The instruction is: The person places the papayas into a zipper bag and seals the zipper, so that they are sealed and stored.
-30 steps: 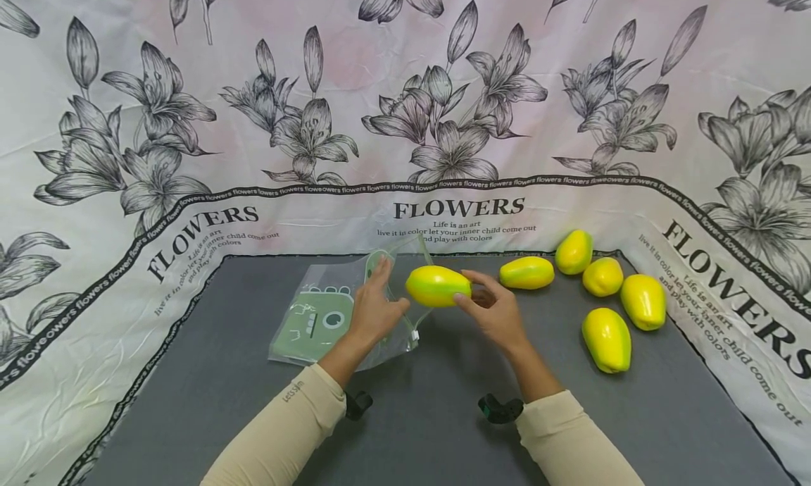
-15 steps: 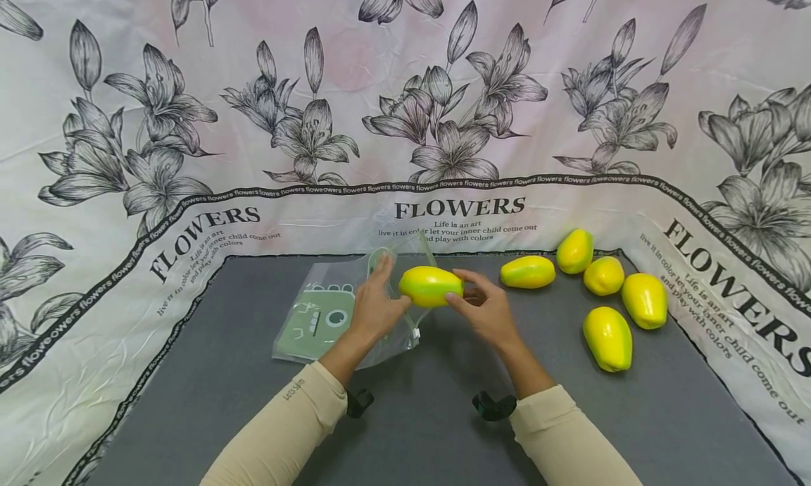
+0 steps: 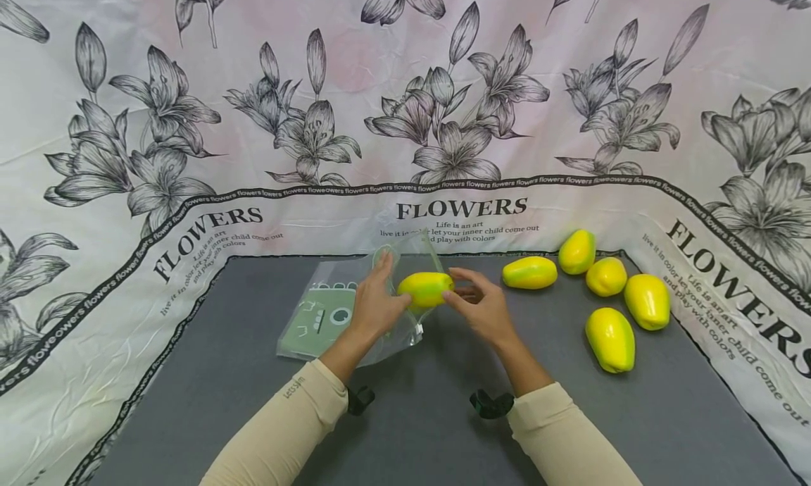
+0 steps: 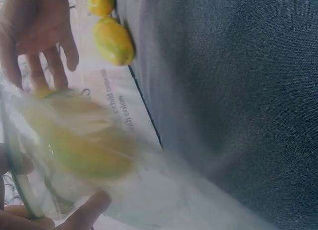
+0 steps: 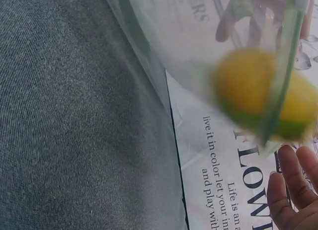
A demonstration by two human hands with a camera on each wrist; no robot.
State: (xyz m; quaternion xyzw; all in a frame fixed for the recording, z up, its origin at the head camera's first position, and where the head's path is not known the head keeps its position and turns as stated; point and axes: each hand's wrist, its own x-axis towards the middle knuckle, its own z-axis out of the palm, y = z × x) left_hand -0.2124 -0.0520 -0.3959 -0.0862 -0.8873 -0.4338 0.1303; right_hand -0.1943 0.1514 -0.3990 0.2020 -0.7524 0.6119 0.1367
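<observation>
A clear slider bag (image 3: 317, 324) with a green cartoon print leans up off the table, its mouth facing right. My left hand (image 3: 374, 299) holds the bag near its mouth, the thumb (image 4: 89, 210) on the near side. Inside the mouth is a yellow-green papaya-like fruit (image 3: 423, 289), seen through the plastic and blurred in both wrist views. At the fruit's right end is my right hand (image 3: 486, 306), its fingers extended and parted; in the right wrist view its fingertips (image 5: 288, 153) stand just off the fruit.
Several similar fruits lie to the right: one fruit (image 3: 529, 272) close behind the right hand, others, such as the front fruit (image 3: 610, 339), farther right. A floral cloth (image 3: 456, 222) rises behind the grey table (image 3: 418, 430). A slider (image 3: 419, 329) hangs at the bag's mouth.
The fruit has moved left and slightly down into the bag's mouth. My right hand has followed it leftward, and its fingers have loosened from the fruit's end. The left hand stays nearly still.
</observation>
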